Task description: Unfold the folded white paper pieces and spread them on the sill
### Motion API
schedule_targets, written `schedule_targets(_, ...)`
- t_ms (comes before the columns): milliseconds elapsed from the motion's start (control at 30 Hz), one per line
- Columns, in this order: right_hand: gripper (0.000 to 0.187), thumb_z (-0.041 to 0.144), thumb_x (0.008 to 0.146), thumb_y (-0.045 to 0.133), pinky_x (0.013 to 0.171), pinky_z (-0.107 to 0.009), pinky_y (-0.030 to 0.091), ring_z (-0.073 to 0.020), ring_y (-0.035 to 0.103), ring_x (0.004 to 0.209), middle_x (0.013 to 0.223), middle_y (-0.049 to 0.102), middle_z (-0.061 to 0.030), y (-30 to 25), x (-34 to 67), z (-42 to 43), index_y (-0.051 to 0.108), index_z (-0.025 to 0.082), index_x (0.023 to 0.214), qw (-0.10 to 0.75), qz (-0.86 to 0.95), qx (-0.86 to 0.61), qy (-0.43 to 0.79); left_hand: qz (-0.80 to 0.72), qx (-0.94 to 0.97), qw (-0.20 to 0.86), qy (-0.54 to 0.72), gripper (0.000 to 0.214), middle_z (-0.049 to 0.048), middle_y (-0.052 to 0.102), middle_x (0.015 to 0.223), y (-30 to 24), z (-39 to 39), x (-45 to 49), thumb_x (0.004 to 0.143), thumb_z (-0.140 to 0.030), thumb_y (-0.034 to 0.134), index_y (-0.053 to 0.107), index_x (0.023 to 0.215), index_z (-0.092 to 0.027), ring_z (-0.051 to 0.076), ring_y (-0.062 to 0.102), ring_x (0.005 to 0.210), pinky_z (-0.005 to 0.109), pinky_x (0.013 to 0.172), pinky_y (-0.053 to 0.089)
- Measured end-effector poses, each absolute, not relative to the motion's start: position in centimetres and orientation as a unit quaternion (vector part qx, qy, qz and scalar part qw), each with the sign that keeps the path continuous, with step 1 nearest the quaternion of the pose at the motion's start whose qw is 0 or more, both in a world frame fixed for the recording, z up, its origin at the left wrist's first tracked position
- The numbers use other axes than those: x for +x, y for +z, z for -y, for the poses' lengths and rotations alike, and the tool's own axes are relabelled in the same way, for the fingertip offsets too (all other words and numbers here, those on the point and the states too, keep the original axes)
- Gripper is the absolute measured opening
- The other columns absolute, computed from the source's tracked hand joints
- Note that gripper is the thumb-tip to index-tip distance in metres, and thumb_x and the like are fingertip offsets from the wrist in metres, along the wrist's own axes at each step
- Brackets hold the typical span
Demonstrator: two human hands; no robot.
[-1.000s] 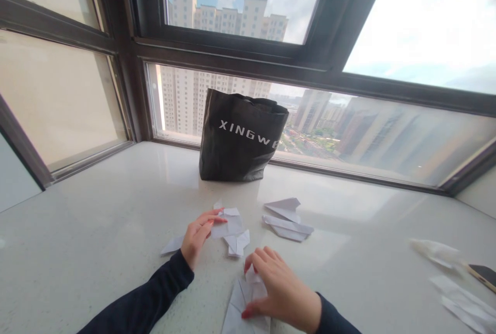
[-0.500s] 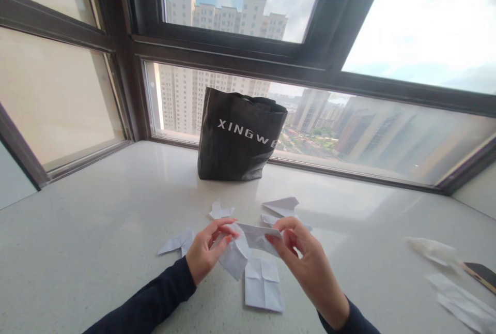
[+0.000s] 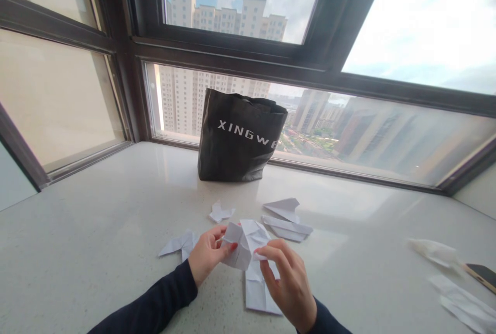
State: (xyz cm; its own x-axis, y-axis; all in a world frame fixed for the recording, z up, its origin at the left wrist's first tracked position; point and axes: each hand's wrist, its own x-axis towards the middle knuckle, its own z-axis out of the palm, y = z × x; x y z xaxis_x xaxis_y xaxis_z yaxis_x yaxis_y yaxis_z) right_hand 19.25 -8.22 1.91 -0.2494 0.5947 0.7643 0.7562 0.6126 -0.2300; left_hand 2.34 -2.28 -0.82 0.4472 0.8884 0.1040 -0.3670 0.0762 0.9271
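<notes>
Both my hands hold one white folded paper piece [image 3: 243, 241] just above the pale stone sill [image 3: 96, 230]. My left hand [image 3: 207, 257] pinches its left side with thumb and fingers. My right hand [image 3: 289, 282] pinches its right lower edge. Under the hands lies a flat folded paper sheet [image 3: 258, 295], partly hidden by my right hand. Other folded paper pieces lie around: one [image 3: 220, 213] behind the hands, one [image 3: 179, 243] to the left, and two pointed ones [image 3: 285, 218] to the right.
A black bag [image 3: 240, 137] with white lettering stands at the back against the window frame [image 3: 310, 78]. At the far right lie more white papers [image 3: 461, 305] and a phone's corner [image 3: 482, 274].
A second ago my hands rested on papers on the sill. They lifted one piece, and since half a second ago drew closer together, folding it more compactly.
</notes>
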Motion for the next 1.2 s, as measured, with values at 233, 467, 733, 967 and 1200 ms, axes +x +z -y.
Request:
schedule_targets(233,0.016,0.01,0.084,0.04,0.056,-0.026,0.042,-0.0164,0.052,0.062,0.072,0.056,-0.0038,1.1,17.8,8.4,0.052,0.019,0.087,0.346,0.849,-0.391,-0.079,-0.21,0.4,0.783,0.427,0.04,0.0043,0.06,0.088,-0.7,3.9,3.3,0.062,-0.016,0.069,0.054,0.099,-0.017,0.018,0.056,0.071,0.021,0.058,0.04)
schedule_targets(467,0.016,0.011,0.086,0.041,0.055,-0.026,0.04,-0.0155,0.05,0.061,0.069,0.057,-0.0031,1.5,17.4,8.6,0.054,0.019,0.089,0.385,0.841,-0.372,-0.081,-0.184,0.329,0.822,0.427,0.049,0.0058,0.058,0.09,-0.6,4.0,2.9,0.06,-0.017,0.055,0.052,0.11,-0.017,0.021,0.055,0.075,0.025,0.059,0.043)
schedule_targets(733,0.015,0.014,0.088,0.042,0.054,-0.026,0.04,-0.0149,0.048,0.059,0.065,0.056,-0.0027,1.3,17.0,8.7,0.056,0.018,0.084,0.372,0.855,-0.356,-0.065,-0.181,0.36,0.818,0.41,0.054,0.0057,0.058,0.089,-0.8,4.0,2.9,0.068,-0.035,0.072,0.048,0.113,-0.017,0.017,0.056,0.073,0.023,0.061,0.042)
schedule_targets(967,0.021,0.018,0.087,0.043,0.068,-0.033,0.046,-0.0188,0.053,0.079,0.09,0.056,-0.0072,0.8,18.2,8.2,0.05,0.021,0.107,0.463,0.777,-0.427,-0.002,-0.183,0.418,0.767,0.451,0.05,0.0085,0.059,0.099,-1.0,3.5,3.0,0.068,-0.028,0.075,0.048,0.109,-0.017,0.023,0.055,0.094,0.027,0.078,0.041)
schedule_targets(1200,0.032,0.03,0.086,0.045,0.062,-0.029,0.047,-0.0154,0.05,0.066,0.078,0.052,-0.0021,-1.0,19.2,6.2,0.042,0.018,0.115,0.489,0.702,-0.51,0.086,-0.17,0.445,0.748,0.461,0.042,0.0098,0.057,0.108,-1.4,3.1,3.0,0.075,-0.028,0.07,0.05,0.11,-0.017,0.026,0.051,0.102,0.034,0.088,0.038)
